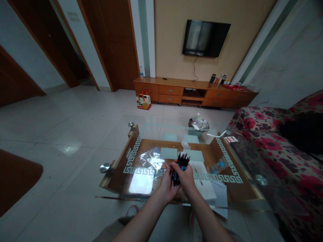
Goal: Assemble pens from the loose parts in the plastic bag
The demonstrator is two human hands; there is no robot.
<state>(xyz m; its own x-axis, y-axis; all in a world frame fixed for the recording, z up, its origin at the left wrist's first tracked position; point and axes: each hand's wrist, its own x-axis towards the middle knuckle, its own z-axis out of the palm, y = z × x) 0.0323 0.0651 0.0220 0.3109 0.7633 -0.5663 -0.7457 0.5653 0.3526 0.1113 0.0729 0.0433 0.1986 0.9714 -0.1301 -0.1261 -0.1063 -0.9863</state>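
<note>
A bundle of dark pens [183, 160] with some blue and red markings is held between both my hands above the near side of a glass coffee table [174, 199]. My left hand [168, 184] wraps the bundle from the left and below. From the right, my right hand [186, 177] closes around it, thumb across the front. The pens' tips point up and away from me; their lower parts are partly covered by my fingers. Left of my hands lies a crinkled clear plastic wrapper [151, 158]. An open notebook [207, 189] with a single pen [199, 177] is just to the right.
A white rounded rectangle [141, 180] shows at the table's left. A plastic bottle [218, 166] lies at the right. Beyond are a filled waste basket [195, 131], a gift bag [143, 102] and a TV cabinet [171, 90]. A flowered sofa [267, 144] flanks the right side.
</note>
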